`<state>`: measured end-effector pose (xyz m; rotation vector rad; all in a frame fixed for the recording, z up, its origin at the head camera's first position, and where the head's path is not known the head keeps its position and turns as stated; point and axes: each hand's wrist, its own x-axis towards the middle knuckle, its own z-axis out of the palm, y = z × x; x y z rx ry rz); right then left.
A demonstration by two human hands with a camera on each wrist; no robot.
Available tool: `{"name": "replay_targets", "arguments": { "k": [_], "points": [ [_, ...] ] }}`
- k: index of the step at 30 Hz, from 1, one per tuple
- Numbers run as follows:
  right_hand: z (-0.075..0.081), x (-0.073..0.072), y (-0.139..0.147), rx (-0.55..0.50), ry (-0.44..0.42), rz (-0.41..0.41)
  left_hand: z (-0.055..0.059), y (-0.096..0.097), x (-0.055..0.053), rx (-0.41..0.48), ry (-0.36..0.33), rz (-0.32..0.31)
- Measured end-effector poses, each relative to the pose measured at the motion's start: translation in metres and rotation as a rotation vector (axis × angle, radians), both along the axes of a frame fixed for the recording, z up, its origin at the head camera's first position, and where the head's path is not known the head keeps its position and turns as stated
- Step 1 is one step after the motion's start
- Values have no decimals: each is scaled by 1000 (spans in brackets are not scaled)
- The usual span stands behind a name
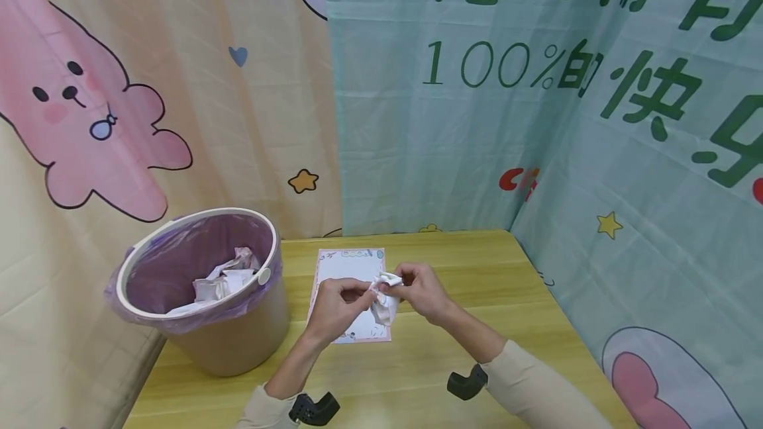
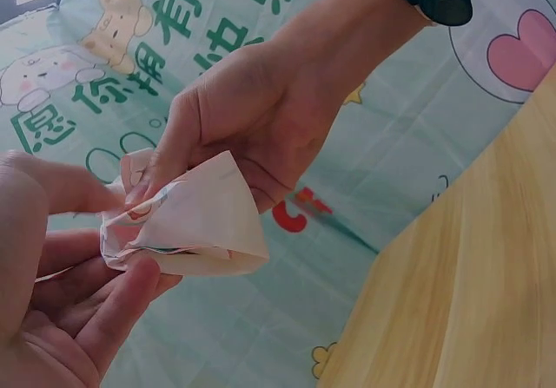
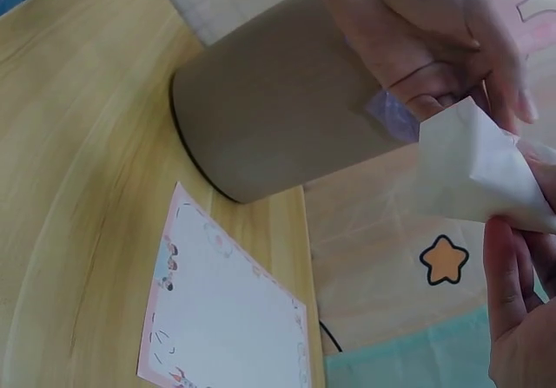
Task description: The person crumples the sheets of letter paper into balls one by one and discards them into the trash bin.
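Observation:
A crumpled, folded sheet of white paper [image 1: 385, 306] is held up between both hands, above the table. My left hand [image 1: 336, 310] pinches its left side between thumb and fingers. On the other side my right hand [image 1: 424, 293] grips the upper right part with thumb and curled fingers. The left wrist view shows the paper [image 2: 204, 223] bunched into a loose cone with printed bits at its folds. Beneath the hands, a flat white sheet with a printed pink border [image 1: 348, 261] lies on the table, partly covered from the head view.
A beige bin [image 1: 238, 343] lined with a purple bag stands at the table's left, with crumpled papers [image 1: 220, 283] inside. The wooden table [image 1: 471, 257] backs onto printed curtains [image 1: 405, 151] behind and to the right.

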<state>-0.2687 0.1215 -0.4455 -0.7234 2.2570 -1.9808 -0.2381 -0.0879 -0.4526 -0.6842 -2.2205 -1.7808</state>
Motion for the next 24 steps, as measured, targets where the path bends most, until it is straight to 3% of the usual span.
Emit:
{"name": "replay_targets", "arguments": {
  "k": [8,18,21,24],
  "points": [
    [1,2,-1,-8,-65,66,3,-5,-6,102,-165,-39],
    [6,3,10,7,-180,267,1,-10,-7,142,-197,-54],
    [7,5,8,5,-191,256,0,-8,-8,142,-196,-50],
    [7,8,2,8,-173,194,0,-5,-7,122,-187,-13]
  ]
}}
